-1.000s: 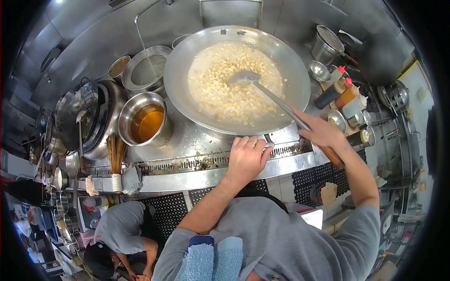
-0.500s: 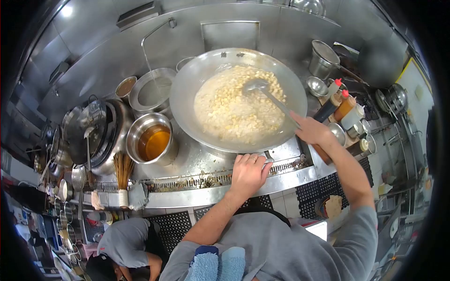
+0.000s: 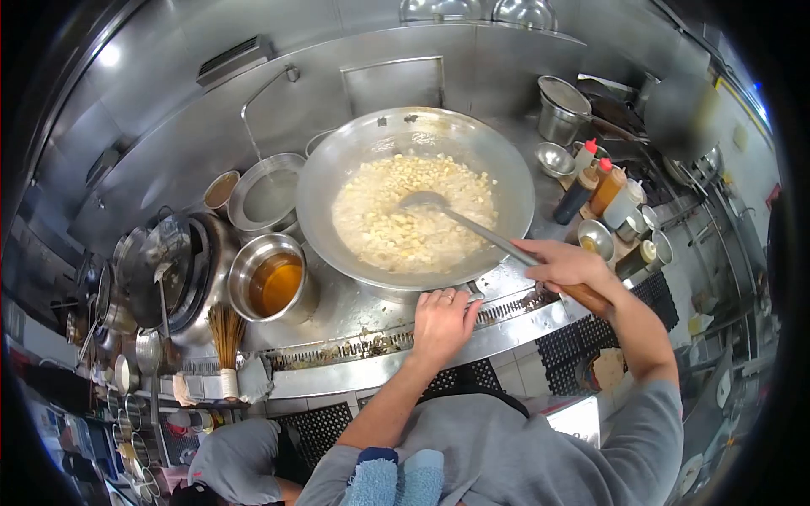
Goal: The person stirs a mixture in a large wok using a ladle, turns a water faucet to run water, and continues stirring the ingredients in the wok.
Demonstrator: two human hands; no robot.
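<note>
Ladle (image 3: pixel 489 236) in the closed grip of a person's right hand (image 3: pixel 574 266), its wooden end slanting back toward the forearm and its head sunk partly in pale cubes (image 3: pixel 396 229) and cloudy liquid inside a wide wok (image 3: pixel 510 194). The left hand (image 3: pixel 443 325) rests just below the wok's near rim, beside a small metal piece (image 3: pixel 476 297); whether its fingers grip that piece cannot be told. Beneath, a steel counter (image 3: pixel 359 314) shows wet shine and food scraps along a slotted drain (image 3: pixel 396 343) near its front edge. To the left stand a pot (image 3: pixel 309 291) of amber liquid, a round strainer (image 3: pixel 268 202) and a bristle brush (image 3: pixel 226 337); to the right, squeeze bottles (image 3: pixel 607 190), some red-tipped. Steel panels form the back wall (image 3: pixel 312 101), with a bent spout (image 3: pixel 261 99). Black perforated mats (image 3: pixel 569 341) cover parts of the tiled floor, where a co-worker (image 3: pixel 232 460) in grey bends low.
</note>
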